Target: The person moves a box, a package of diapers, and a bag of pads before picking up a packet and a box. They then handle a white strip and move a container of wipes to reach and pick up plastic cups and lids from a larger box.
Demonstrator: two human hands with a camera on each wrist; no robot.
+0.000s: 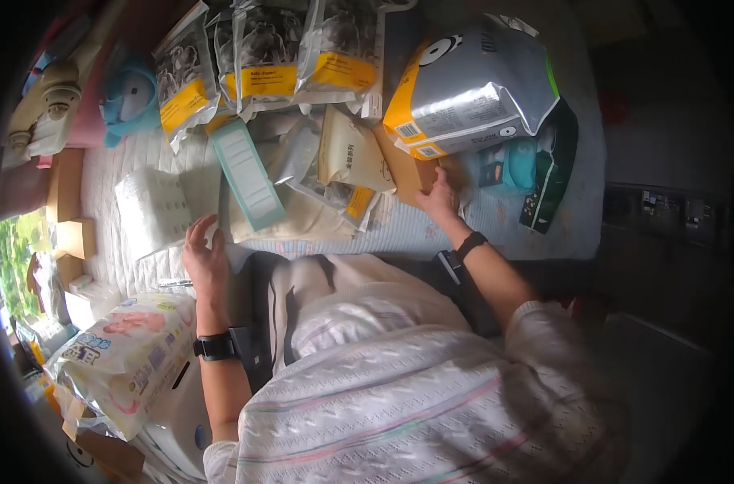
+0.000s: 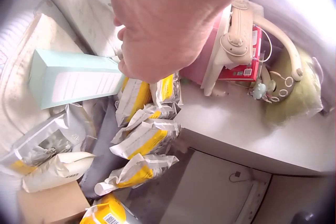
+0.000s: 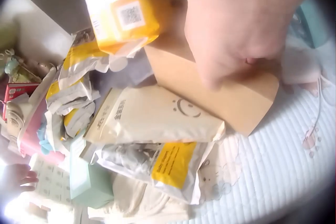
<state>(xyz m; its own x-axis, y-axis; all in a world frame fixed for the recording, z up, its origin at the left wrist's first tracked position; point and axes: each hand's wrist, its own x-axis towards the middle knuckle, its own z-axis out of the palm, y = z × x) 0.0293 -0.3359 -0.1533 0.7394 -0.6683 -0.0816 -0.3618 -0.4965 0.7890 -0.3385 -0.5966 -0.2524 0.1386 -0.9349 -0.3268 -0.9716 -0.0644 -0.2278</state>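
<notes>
My right hand [image 1: 441, 200] grips a brown cardboard box [image 1: 407, 173] at its near end, with the thumb on one face; the other fingers are partly hidden. A grey and yellow diaper pack [image 1: 476, 93] overlaps the box's far part. Holding nothing, my left hand [image 1: 206, 256] hovers with loosely bent fingers beside a white patterned pack [image 1: 153, 210]. To its right lies a pale teal box [image 1: 248, 173]. Between the teal box and the cardboard box are a cream pouch [image 3: 152, 113] and a silver and yellow packet [image 3: 157, 163].
Several silver and yellow diaper packs [image 1: 266, 56] stand along the bed's back. A teal-white pack [image 1: 508, 165] and a dark green pack [image 1: 552, 173] lie at the right. At lower left, a large diaper pack [image 1: 129, 351] rests on a white container [image 1: 181, 419].
</notes>
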